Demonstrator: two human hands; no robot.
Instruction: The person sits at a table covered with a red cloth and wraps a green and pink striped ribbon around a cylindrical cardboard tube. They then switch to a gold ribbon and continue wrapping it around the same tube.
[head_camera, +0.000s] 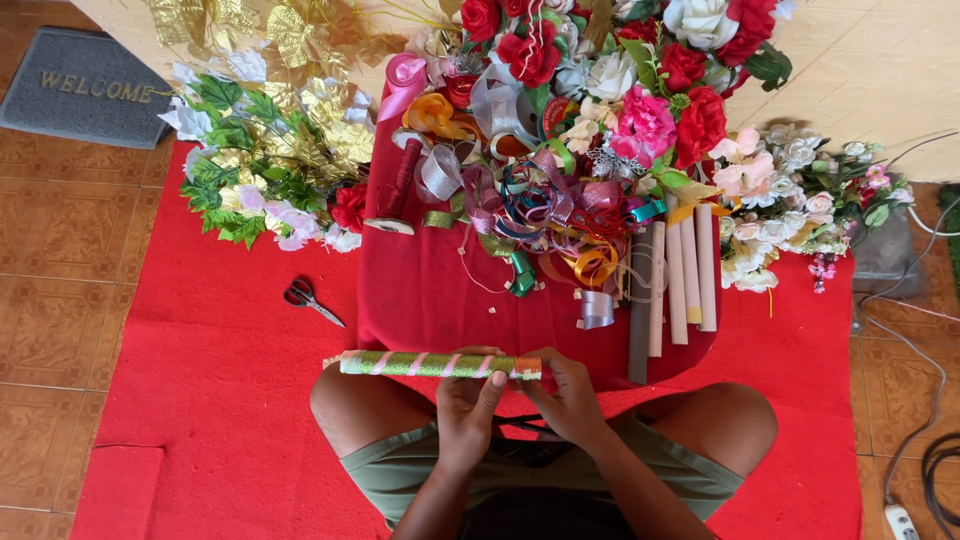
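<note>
Left hand (470, 392) and right hand (566, 392) grip green-and-pink wrapped stick (430, 364) | scissors (312, 299) far left on red mat (220, 350) | grey rectangular doormat (85, 87) far-left corner

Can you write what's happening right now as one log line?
left hand: holds wrapped tube | right hand: holds tube's end | scissors: on red mat | ribbons: piled ahead

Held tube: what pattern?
Green glitter with pink spiral stripes on the tube, candy-cane style; head view.
</note>
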